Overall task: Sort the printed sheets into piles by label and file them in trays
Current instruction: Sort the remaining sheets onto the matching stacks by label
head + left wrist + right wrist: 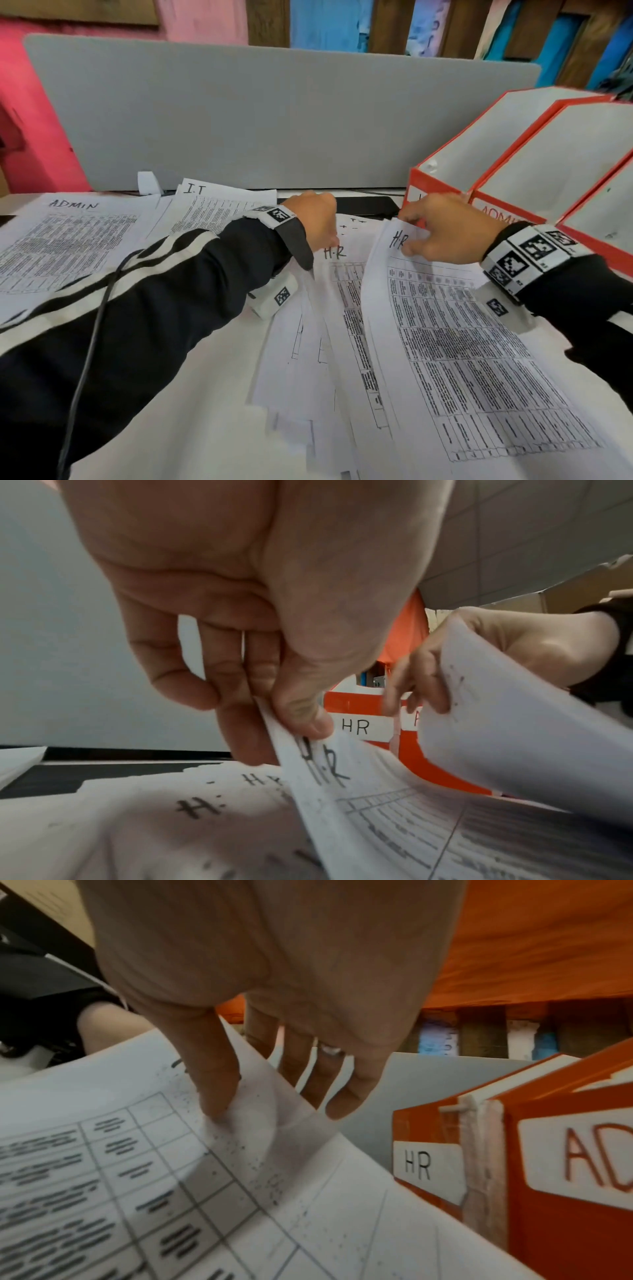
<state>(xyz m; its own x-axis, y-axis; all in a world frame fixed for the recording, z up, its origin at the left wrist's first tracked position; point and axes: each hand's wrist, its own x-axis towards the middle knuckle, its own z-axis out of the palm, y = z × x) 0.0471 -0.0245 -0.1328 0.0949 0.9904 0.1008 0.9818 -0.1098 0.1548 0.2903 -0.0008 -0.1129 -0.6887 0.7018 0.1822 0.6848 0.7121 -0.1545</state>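
The right hand is pinching the lifted corner of a printed sheet, thumb on top and fingers reaching behind the paper. Just beside it, the orange tray labelled HR is standing against the one starting AD.

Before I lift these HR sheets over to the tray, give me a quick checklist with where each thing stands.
1. Right hand grips the top HR sheet at its upper edge: ok.
2. Left hand pinches the next HR sheet: ok.
3. Both held sheets read H.R: ok.
4. HR tray labelled and close by on the right: ok.
5. HR tray has room inside: cannot tell.
6. All loose sheets underneath are HR: cannot tell, some labels are hidden.
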